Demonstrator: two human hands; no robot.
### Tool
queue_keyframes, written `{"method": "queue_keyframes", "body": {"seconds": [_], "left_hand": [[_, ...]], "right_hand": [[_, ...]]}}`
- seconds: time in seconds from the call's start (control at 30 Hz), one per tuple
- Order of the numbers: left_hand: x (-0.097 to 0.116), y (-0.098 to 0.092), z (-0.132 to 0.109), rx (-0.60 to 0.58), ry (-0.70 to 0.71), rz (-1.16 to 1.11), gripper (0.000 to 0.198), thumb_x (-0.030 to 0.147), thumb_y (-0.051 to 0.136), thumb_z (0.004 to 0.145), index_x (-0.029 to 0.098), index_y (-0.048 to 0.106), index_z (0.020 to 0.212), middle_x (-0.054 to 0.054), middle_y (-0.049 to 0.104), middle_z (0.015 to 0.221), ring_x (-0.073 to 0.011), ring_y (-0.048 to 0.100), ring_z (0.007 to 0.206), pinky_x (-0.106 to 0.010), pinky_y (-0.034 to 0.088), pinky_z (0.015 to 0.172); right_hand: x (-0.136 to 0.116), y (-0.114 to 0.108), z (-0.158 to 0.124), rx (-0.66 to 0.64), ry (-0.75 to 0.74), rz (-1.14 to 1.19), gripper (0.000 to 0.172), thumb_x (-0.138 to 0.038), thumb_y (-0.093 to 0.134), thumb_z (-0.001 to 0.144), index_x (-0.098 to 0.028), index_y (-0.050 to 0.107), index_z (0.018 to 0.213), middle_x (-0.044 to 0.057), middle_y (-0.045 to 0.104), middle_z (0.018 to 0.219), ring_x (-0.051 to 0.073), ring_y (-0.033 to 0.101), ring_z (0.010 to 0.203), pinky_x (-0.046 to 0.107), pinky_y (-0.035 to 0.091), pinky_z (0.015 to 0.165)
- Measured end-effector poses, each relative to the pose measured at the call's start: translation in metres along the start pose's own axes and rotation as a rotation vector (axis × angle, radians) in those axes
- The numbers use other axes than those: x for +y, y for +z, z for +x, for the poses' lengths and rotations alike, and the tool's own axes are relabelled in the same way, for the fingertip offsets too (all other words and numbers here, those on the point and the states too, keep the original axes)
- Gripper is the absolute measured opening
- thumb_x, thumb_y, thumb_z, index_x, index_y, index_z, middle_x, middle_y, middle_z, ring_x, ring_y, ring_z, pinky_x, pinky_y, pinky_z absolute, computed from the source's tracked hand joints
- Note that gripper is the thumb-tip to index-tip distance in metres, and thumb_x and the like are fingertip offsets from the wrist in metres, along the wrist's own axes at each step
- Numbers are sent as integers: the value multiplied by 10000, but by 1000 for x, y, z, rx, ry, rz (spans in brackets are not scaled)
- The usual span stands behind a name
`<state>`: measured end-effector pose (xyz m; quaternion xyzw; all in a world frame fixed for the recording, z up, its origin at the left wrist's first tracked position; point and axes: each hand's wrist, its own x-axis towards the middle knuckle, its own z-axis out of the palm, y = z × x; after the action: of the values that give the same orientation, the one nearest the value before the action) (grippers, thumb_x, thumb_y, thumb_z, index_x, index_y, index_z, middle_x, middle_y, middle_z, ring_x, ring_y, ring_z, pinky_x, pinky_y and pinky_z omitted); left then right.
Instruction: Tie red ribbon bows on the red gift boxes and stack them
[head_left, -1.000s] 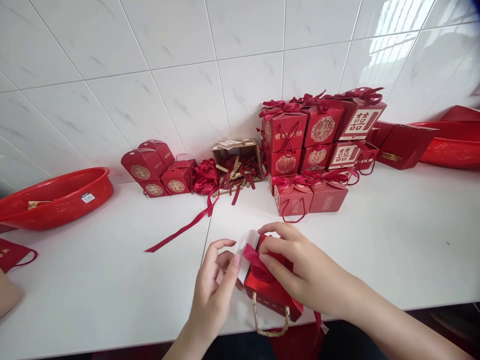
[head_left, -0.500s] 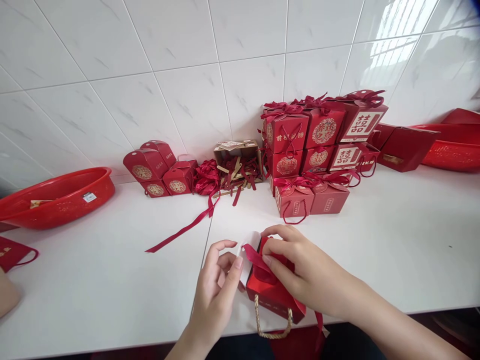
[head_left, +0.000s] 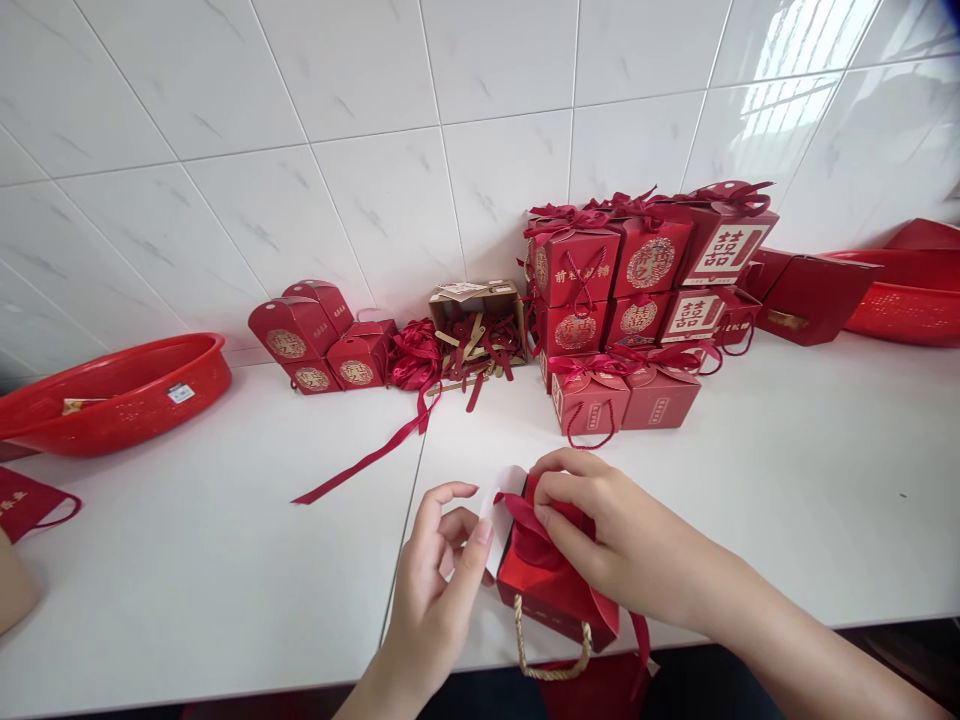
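Note:
A small red gift box with a rope handle stands at the near edge of the white counter. My right hand rests on the box's top, fingers pinched on the red ribbon there. My left hand is beside the box on its left, thumb and fingers closed on the box's white flap. A tail of ribbon hangs off the box's right side over the counter edge.
Stacked red gift boxes stand against the tiled wall, with a cardboard box of ribbons, a loose ribbon and more red boxes to their left. Red basins sit far left and far right.
Both hands and the box sit slightly lower and to the right in view. The right hand's fingers have closed tighter on the ribbon.

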<state>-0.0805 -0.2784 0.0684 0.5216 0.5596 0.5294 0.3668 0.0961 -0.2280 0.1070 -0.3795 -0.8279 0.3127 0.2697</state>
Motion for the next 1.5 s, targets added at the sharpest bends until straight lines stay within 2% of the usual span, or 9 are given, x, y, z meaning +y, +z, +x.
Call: {"method": "queue_keyframes", "body": {"seconds": [0.2,0.37,0.5,0.73,1.0,1.1,1.23,1.37,1.5], "left_hand": [[1,1,-2,-47,-3,0,313,437,548,873,223,464,1085,40,494,641,-119,445,561,-233,358,540],[-1,3,-4,-79,2,-9,328,457,546,871,237,465,1099,16,564,685,-142,501,628,-245,391,587],[-2,2,-4,-84,13,6,319,447,533,882,238,457,1111,26,534,670,-135,464,615,-243,380,588],[-3,3,-3,-94,8,5,319,452,523,883,245,447,1113,28,515,678,-136,440,614,-244,372,581],[-2,3,-5,-100,40,2,319,439,531,887,225,467,1113,33,497,662,-125,439,599,-244,384,585],[0,2,-2,-116,-2,-50,325,481,451,916,217,488,1103,31,494,651,-130,469,601,-250,412,599],[-1,0,7,-182,-77,-107,282,451,424,935,213,507,1063,25,511,673,-127,496,611,-242,428,589],[-2,-4,16,-321,-21,-65,203,395,477,928,201,536,916,27,495,701,-103,456,609,-219,404,575],[-1,-7,20,-359,20,-19,194,363,481,933,195,530,849,34,483,698,-93,432,609,-199,386,554]], "right_hand": [[-4,-1,4,-17,-79,-128,146,-114,502,844,-193,612,791,90,588,996,223,565,936,377,509,806],[-7,-4,8,-40,-121,-100,128,-106,536,804,-196,614,759,76,589,982,219,573,950,351,513,792],[-4,-3,7,27,-163,-67,102,-130,578,797,-198,604,724,72,571,1084,222,561,1040,340,503,835],[3,2,2,58,-290,27,198,-37,599,743,-191,547,630,22,661,943,158,603,904,255,504,773],[7,2,6,61,-346,-101,213,-33,574,763,-183,526,620,14,669,836,161,575,816,269,476,741],[8,3,7,67,-343,-116,202,-24,574,747,-177,529,624,5,658,789,148,555,757,257,461,711],[7,4,9,33,-299,-173,160,-36,580,724,-172,550,647,6,622,712,141,523,690,255,439,674],[7,5,10,16,-300,-176,139,-46,575,724,-168,557,659,8,626,716,138,527,700,254,435,693],[8,6,10,16,-283,-161,119,-57,576,726,-166,574,680,12,634,734,143,540,717,257,440,705]]}}
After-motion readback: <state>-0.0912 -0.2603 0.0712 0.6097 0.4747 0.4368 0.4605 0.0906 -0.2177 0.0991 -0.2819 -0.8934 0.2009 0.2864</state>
